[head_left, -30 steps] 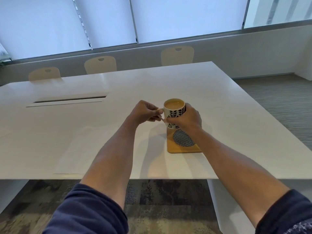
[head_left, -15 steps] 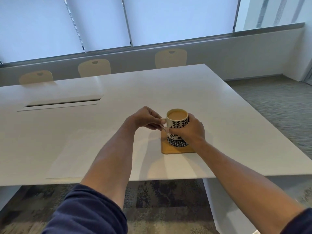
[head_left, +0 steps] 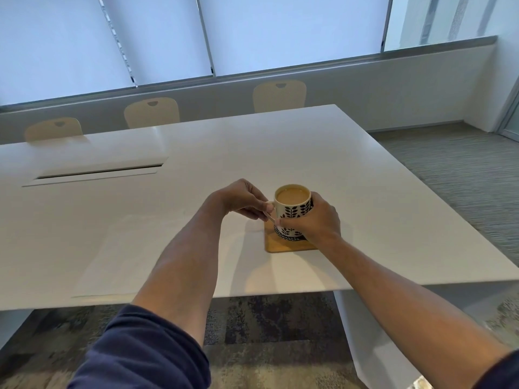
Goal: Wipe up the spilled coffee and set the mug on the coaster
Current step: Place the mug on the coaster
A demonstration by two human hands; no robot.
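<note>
Mug [head_left: 293, 211] now down on coaster [head_left: 283, 246] — both hands [head_left: 318, 219] still gripping.

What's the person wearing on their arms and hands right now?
Both forearms are bare, with dark navy sleeves pushed up near the elbows. The left hand and right hand show no gloves, and no rings or watch can be seen.

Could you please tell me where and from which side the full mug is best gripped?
Probably by the handle, from the left, where the left hand pinches it, with the right hand wrapped round the mug wall; upright and brimful, it should stay level.
</note>
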